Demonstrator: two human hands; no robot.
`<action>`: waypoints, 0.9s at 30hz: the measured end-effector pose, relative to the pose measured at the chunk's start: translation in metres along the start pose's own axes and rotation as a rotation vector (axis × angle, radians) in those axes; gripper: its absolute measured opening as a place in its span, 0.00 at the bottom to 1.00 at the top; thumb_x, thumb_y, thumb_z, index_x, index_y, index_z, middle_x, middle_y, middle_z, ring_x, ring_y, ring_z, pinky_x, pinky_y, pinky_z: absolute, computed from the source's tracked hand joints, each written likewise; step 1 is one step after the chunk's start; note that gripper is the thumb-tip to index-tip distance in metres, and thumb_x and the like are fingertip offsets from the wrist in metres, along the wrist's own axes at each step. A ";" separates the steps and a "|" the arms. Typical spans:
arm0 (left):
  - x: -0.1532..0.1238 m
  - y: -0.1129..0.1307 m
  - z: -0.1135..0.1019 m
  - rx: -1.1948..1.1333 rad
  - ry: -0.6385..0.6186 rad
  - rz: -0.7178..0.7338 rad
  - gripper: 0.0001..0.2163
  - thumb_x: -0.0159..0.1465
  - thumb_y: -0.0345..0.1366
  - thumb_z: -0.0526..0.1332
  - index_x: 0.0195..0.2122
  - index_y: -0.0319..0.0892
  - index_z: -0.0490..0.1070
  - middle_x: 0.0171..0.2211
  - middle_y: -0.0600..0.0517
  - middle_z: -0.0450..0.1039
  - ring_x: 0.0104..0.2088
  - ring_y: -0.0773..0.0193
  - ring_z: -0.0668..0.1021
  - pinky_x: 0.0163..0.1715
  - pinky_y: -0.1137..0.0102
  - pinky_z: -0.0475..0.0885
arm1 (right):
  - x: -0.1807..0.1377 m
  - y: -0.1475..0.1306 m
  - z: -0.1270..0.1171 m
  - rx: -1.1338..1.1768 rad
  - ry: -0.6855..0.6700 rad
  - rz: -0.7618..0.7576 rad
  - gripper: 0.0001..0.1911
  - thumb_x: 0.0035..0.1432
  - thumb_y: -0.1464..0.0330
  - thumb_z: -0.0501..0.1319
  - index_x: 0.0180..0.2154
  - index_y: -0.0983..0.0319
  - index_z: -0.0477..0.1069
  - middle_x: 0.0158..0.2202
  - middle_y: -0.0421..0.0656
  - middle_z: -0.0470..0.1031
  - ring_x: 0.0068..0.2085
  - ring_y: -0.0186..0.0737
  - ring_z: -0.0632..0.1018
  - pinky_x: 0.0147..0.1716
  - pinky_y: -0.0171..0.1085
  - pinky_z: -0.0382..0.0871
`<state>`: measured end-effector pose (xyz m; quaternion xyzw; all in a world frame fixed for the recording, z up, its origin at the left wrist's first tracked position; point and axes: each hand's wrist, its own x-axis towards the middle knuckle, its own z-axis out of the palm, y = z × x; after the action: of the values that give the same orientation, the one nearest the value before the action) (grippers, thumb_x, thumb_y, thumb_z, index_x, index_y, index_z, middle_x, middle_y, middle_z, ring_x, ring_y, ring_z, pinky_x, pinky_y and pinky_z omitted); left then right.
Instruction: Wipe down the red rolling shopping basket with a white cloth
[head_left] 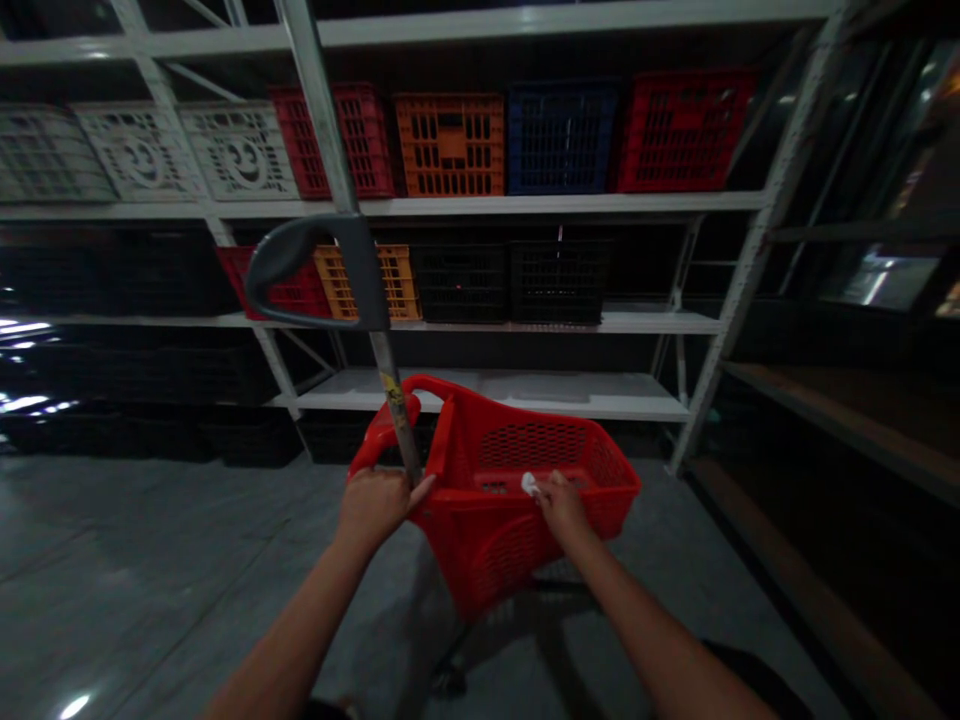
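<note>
A red plastic trolley basket [592, 470] stands on the floor just in front of me. Its metal pull rod [397, 405] rises to a grey loop handle [300, 265]. My left hand [375, 505] is closed around the base of the rod at the basket's near rim. My right hand [561, 500] rests on the basket's near edge and pinches a small white item [529, 484]; what that item is I cannot tell. A red carry handle [442, 425] stands up on the basket's left side.
White metal shelving [525, 204] faces me with red, orange, blue, black and white crates, such as an orange crate [450, 145]. A wooden shelf [840, 405] runs along the right. Grey concrete floor [135, 560] spreads to the left.
</note>
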<state>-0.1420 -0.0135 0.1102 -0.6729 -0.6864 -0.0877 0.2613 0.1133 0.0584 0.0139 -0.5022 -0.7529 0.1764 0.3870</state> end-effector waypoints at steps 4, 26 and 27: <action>0.001 0.000 0.002 0.046 -0.005 0.010 0.33 0.58 0.56 0.36 0.21 0.37 0.73 0.22 0.42 0.74 0.26 0.53 0.75 0.26 0.65 0.62 | 0.002 -0.045 0.023 0.096 -0.035 -0.047 0.10 0.51 0.79 0.55 0.29 0.61 0.73 0.29 0.41 0.64 0.32 0.34 0.67 0.31 0.31 0.60; 0.026 -0.042 0.023 -0.006 -0.059 0.020 0.31 0.55 0.57 0.39 0.18 0.39 0.71 0.21 0.43 0.73 0.25 0.55 0.74 0.26 0.67 0.61 | -0.023 0.131 -0.070 -0.317 0.296 0.297 0.15 0.54 0.72 0.50 0.33 0.67 0.75 0.30 0.49 0.70 0.29 0.39 0.71 0.31 0.34 0.62; 0.026 -0.042 0.024 0.003 -0.064 0.018 0.31 0.56 0.57 0.39 0.19 0.40 0.71 0.21 0.43 0.73 0.25 0.56 0.74 0.25 0.67 0.61 | -0.021 0.126 -0.063 -0.293 0.313 0.295 0.15 0.54 0.72 0.50 0.34 0.67 0.75 0.31 0.49 0.70 0.30 0.39 0.71 0.32 0.34 0.62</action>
<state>-0.1870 0.0176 0.1123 -0.6812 -0.6886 -0.0627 0.2408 0.2434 0.0865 -0.0367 -0.6784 -0.6199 0.0401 0.3922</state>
